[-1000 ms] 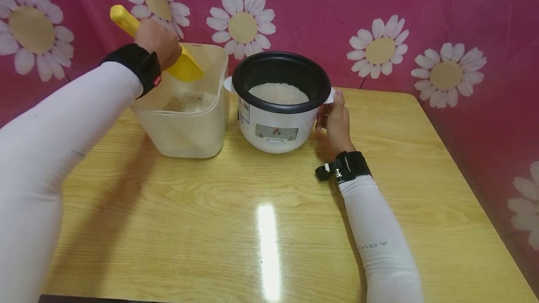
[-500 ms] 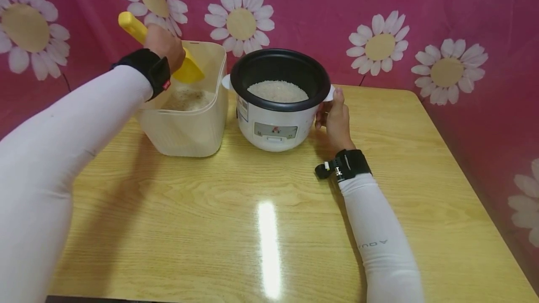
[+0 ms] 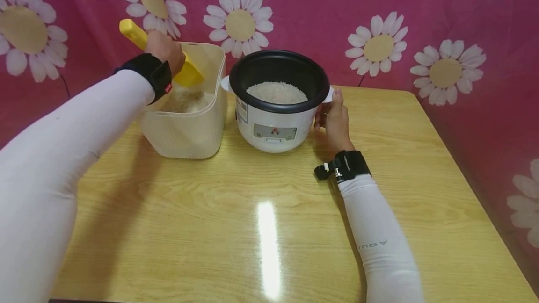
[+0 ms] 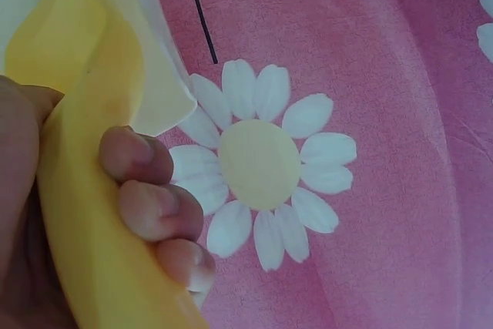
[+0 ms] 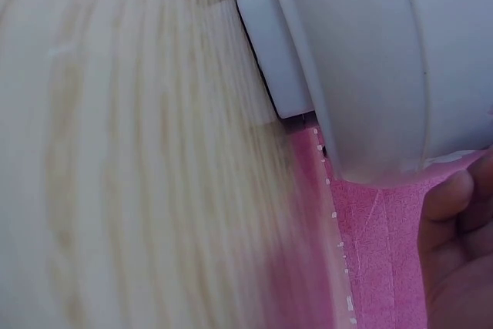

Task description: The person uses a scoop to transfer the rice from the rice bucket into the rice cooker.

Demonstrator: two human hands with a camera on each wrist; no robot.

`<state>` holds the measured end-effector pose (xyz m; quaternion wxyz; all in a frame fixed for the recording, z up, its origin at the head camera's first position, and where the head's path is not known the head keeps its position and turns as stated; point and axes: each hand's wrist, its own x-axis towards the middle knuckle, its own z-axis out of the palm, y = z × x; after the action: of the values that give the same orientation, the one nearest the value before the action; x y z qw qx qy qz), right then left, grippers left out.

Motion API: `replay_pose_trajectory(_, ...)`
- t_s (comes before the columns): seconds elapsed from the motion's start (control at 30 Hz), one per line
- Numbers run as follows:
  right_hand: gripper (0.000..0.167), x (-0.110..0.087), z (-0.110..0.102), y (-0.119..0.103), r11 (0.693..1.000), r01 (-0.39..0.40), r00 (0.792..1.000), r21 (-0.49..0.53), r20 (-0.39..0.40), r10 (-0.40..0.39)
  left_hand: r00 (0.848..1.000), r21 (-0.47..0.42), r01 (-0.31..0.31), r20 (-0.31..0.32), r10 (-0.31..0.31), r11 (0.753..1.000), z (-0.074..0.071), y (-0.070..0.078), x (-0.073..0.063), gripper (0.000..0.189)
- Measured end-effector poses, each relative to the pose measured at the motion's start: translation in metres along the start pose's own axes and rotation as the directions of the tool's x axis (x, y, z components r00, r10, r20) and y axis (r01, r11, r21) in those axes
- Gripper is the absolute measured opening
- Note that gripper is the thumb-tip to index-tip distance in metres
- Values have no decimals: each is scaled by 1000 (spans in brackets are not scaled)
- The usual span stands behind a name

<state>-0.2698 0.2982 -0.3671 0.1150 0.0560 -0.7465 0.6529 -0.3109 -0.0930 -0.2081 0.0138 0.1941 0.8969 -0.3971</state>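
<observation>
My left hand (image 3: 165, 52) grips the handle of a yellow scoop (image 3: 189, 73), its fingers curled round it in the left wrist view. The scoop's blade (image 4: 73, 32) points down inside a translucent plastic bin (image 3: 185, 134). Low in the bin lies some grain (image 3: 187, 99), partly hidden by the wrist. Right of the bin stands a white rice cooker (image 3: 273, 130) with a black inner pot (image 3: 280, 67) holding white rice (image 3: 277, 93). My right hand (image 3: 337, 120) holds the cooker's right side handle (image 3: 330, 95), thumb at the handle and fingers bent below it.
Bin and cooker stand close together near the back of a wooden table (image 3: 210, 228). Behind rises a pink cloth (image 3: 311, 8) with white flowers. The table's right edge slants toward the front. A foot (image 5: 273, 52) of the cooker shows in the right wrist view.
My left hand has moved slightly right and down with the scoop, which sits a little lower in the bin. The right hand and cooker have stayed in place.
</observation>
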Motion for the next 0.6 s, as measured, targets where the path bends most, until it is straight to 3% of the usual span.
replay_pose_trajectory(0.27,69,1,0,1,999,15,1000,44,-7,-14,998,-20,32,55,-31,999,6,5,3,47)
replay_pose_trajectory(0.4,69,0,0,0,999,0,1000,42,0,0,995,-36,18,96,-15,999,10,8,3,44)
replay_pose_trajectory(0.6,68,1,1,0,999,1,1000,36,-5,-1,995,-59,-8,102,13,998,10,11,4,34)
